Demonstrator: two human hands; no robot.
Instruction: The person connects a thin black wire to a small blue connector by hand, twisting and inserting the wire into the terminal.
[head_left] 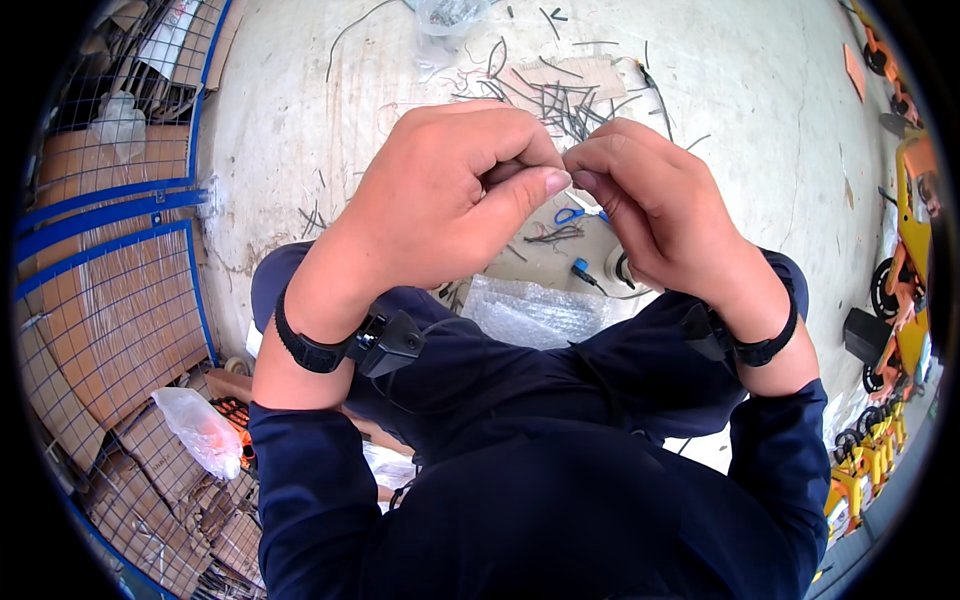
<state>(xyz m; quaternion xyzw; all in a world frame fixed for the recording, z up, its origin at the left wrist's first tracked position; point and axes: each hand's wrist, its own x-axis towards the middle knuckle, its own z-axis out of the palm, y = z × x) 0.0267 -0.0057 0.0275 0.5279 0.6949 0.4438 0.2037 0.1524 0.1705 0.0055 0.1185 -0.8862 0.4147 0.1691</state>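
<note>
Both my hands are raised in front of me and meet at the fingertips. My left hand (455,190) is closed in a pinch, thumb against the curled forefinger. My right hand (660,200) pinches too, its thumb and forefinger touching or nearly touching the left ones. Whatever lies between the fingertips is too small or hidden to name. Below the hands, on the floor, are blue-handled scissors (570,215), partly covered by my right hand. Close by lie a short bundle of dark cable pieces (555,235) and a cable with a blue connector (581,268).
Many dark cable offcuts (560,100) are scattered on the floor ahead, some over a cardboard sheet. A clear plastic bag (450,15) stands beyond. Bubble wrap (530,308) lies between my knees. A blue wire-mesh cage (110,225) with cardboard is at left; yellow wheeled equipment (915,200) lines the right.
</note>
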